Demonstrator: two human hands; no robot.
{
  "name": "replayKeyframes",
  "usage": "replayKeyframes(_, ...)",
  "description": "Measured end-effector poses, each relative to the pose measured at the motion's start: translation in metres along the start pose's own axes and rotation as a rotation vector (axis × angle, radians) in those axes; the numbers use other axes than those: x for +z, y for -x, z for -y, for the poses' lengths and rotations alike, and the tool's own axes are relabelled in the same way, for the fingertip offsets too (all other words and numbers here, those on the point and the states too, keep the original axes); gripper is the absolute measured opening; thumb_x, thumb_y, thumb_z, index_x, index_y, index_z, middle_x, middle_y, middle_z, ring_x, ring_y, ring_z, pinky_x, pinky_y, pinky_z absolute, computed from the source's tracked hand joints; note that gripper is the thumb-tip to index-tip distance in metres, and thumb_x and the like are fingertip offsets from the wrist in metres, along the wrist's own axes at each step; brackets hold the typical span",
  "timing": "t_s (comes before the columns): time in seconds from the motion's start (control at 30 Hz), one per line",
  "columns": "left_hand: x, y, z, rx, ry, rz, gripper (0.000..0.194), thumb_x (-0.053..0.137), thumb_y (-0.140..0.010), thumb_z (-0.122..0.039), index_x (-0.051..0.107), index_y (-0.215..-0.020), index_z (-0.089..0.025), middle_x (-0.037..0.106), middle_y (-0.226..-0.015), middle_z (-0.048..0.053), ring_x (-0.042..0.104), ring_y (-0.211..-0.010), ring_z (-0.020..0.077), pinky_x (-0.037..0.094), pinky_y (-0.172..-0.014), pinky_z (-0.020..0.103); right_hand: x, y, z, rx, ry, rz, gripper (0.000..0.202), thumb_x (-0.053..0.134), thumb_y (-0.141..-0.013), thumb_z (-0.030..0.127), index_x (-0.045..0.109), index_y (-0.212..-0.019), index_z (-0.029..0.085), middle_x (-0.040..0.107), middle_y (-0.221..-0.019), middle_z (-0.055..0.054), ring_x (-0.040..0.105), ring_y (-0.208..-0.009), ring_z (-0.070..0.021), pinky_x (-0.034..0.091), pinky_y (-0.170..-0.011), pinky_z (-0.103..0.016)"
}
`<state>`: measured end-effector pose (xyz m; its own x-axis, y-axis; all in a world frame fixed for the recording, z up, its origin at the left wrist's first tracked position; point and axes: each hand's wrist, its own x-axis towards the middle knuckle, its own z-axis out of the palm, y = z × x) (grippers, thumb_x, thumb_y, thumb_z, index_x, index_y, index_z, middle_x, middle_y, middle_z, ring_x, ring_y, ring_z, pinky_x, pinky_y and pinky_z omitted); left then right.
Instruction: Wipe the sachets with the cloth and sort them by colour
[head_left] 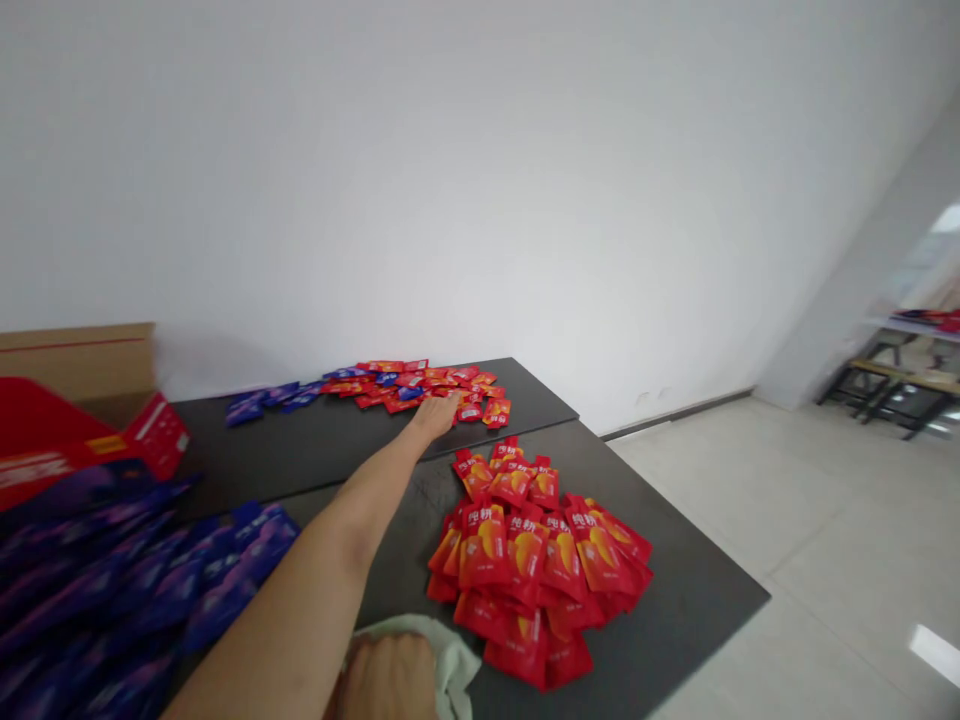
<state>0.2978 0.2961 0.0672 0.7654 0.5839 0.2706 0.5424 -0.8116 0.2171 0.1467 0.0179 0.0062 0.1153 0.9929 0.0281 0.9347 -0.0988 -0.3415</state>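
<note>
My left hand (439, 413) is stretched far forward, at the front of a spread of small red packets (409, 378) by the wall. Its fingers lie among the packets, and I cannot tell whether they hold one. Low in the view, my right hand (391, 680) is closed on a pale green cloth (450, 655), partly behind my left forearm. Right of the cloth lies a heap of red spouted pouches (525, 560) with a yellow fruit print.
Blue-purple packets (150, 590) are piled at the near left, blurred. Behind them stands an open red cardboard box (67, 435). A few blue packets (274, 397) lie along the wall. The dark table (675, 570) ends at the right; stools (892, 385) stand beyond.
</note>
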Motion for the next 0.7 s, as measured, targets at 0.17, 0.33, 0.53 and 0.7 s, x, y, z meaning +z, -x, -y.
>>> replayKeyframes(0.17, -0.061, 0.088, -0.022, -0.125, 0.069, -0.180, 0.047, 0.044, -0.091, -0.025, 0.043, -0.137, -0.014, 0.069, -0.097, 0.018, 0.065, -0.096, 0.0287, 0.044, -0.087, 0.038, -0.017, 0.007, 0.011, 0.093, 0.072, 0.028, 0.026, 0.048, -0.085, 0.022, 0.072, -0.088, 0.012, 0.071, -0.077, -0.018, 0.070, -0.071, -0.0336, 0.053, -0.057, -0.045)
replayKeyframes(0.33, -0.109, 0.254, -0.030, -0.440, 0.774, -0.008, 0.037, 0.047, -0.089, -0.043, 0.062, -0.106, -0.014, 0.071, -0.087, 0.014, 0.068, -0.071, 0.0231, 0.050, -0.065, 0.031, -0.029, 0.015, 0.004, 0.106, 0.048, -0.049, 0.035, 0.045, -0.090, 0.032, 0.072, -0.086, 0.011, 0.071, -0.083, -0.021, 0.070, -0.078, -0.0317, 0.051, -0.064, -0.039)
replayKeyframes(0.53, -0.097, 0.422, -0.035, -0.941, 1.427, -0.003, 0.035, 0.073, -0.065, -0.038, 0.066, -0.086, -0.011, 0.072, -0.077, 0.011, 0.067, -0.064, 0.0214, 0.052, -0.061, 0.032, -0.066, 0.039, 0.014, 0.036, -0.168, -0.103, 0.044, 0.036, -0.095, 0.047, 0.068, -0.078, 0.022, 0.072, -0.077, -0.010, 0.067, -0.071, -0.0224, 0.038, -0.057, -0.027)
replayKeyframes(0.7, -0.068, 0.435, -0.048, -0.986, 1.760, -0.021, 0.019, 0.069, -0.068, -0.023, 0.068, -0.084, -0.013, 0.071, -0.067, 0.007, 0.066, -0.057, 0.0206, 0.051, -0.055, 0.030, -0.057, 0.059, 0.045, -0.125, -0.212, -0.315, 0.040, 0.034, -0.097, 0.049, 0.061, -0.087, 0.021, 0.066, -0.079, -0.006, 0.060, -0.076, -0.0213, 0.036, -0.062, -0.028)
